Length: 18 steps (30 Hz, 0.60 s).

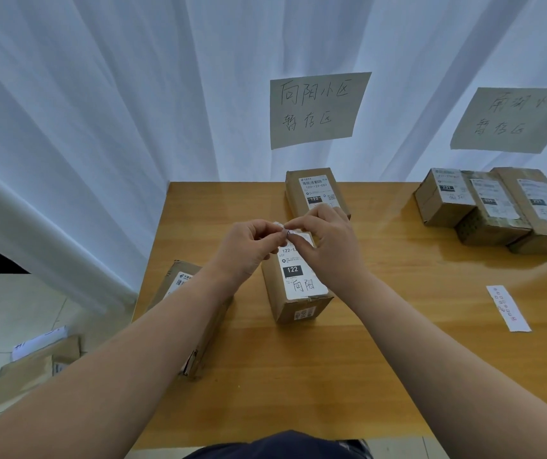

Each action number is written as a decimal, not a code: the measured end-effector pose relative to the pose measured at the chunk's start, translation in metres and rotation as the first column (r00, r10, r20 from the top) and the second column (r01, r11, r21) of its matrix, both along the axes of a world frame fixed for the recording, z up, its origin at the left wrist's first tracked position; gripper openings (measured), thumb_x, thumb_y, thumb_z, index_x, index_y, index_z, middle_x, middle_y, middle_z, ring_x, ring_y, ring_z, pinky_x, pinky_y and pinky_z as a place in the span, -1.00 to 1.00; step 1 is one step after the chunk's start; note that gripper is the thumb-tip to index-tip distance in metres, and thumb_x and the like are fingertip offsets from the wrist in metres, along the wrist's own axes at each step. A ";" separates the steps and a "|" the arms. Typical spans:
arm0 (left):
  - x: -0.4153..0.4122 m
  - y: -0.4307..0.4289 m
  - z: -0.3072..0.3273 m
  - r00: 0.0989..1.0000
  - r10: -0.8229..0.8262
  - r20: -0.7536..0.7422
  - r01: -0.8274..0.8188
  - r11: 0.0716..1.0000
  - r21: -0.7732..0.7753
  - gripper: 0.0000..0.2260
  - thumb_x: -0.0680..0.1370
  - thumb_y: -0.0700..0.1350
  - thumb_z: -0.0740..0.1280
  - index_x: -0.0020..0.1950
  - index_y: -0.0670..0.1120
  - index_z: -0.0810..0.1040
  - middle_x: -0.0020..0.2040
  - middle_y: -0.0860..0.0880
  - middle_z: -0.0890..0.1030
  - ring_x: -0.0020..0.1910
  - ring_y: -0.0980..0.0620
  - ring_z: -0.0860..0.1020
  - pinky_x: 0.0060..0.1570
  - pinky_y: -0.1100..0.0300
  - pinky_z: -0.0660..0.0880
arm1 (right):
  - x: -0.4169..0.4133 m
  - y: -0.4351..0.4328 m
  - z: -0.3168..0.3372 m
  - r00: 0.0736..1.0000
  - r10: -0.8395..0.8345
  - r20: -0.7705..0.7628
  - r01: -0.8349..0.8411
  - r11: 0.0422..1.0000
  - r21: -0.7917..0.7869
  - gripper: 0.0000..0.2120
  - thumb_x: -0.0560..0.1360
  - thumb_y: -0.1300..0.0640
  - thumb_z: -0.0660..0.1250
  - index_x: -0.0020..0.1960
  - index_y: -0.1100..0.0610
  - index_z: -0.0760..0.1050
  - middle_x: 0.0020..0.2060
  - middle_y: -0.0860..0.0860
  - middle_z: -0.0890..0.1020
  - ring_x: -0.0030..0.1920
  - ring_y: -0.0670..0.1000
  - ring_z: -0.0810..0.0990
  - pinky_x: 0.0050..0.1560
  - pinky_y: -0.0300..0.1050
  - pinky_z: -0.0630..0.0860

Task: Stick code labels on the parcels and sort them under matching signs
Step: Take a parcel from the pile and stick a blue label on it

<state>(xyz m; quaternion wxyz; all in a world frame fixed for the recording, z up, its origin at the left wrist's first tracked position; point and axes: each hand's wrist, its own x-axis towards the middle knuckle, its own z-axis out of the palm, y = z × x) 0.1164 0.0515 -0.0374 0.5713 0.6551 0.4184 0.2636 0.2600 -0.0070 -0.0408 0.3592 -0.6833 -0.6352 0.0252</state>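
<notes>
The left parcel (179, 283) lies at the tabletop's (364, 359) edge, partly under a forearm. The left hand (248, 246) and right hand (325, 240) both pinch a small crumpled label (285, 231) just above the centre parcel (298, 286), marked 122. The far parcel (311, 190) sits under the middle sign (318, 109). A sticker strip (508, 308) lies to the right, and 3 parcels (497, 207) sit under the right sign (514, 119).

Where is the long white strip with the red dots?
In the head view the strip lies flat on the wooden table at the person's right, alone, nearer than the parcels under the right-hand sign.
</notes>
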 end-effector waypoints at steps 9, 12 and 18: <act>0.006 -0.002 0.002 0.999 -0.045 -0.010 0.045 0.999 -0.004 -0.87 0.55 -0.13 0.32 -0.01 -0.16 0.61 -0.15 -0.08 0.63 -0.21 0.11 0.51 -0.25 0.38 0.48 | 0.005 -0.006 -0.005 0.999 -0.016 -0.047 0.015 1.000 -0.021 -0.90 0.44 0.14 0.43 -0.05 0.12 0.65 -0.21 -0.02 0.55 -0.12 0.00 0.48 -0.03 -0.08 0.42; 0.006 -0.002 0.000 0.998 -0.057 -0.023 0.057 0.998 0.000 -0.87 0.55 -0.12 0.32 -0.03 -0.15 0.61 -0.13 -0.10 0.63 -0.21 0.11 0.51 -0.25 0.40 0.47 | 0.005 -0.007 -0.008 0.999 -0.015 -0.040 0.014 1.000 -0.028 -0.91 0.44 0.15 0.43 -0.06 0.12 0.65 -0.20 -0.01 0.58 -0.11 0.01 0.51 -0.02 -0.08 0.43; 0.005 -0.003 -0.003 0.997 -0.071 -0.034 0.071 0.997 -0.006 -0.88 0.54 -0.13 0.33 -0.04 -0.15 0.62 -0.19 -0.03 0.63 -0.24 0.16 0.51 -0.28 0.43 0.46 | 0.007 -0.008 -0.009 0.998 -0.007 -0.059 0.005 0.999 -0.032 -0.93 0.41 0.15 0.46 -0.14 0.13 0.63 -0.21 -0.04 0.58 -0.11 -0.02 0.49 -0.06 -0.15 0.38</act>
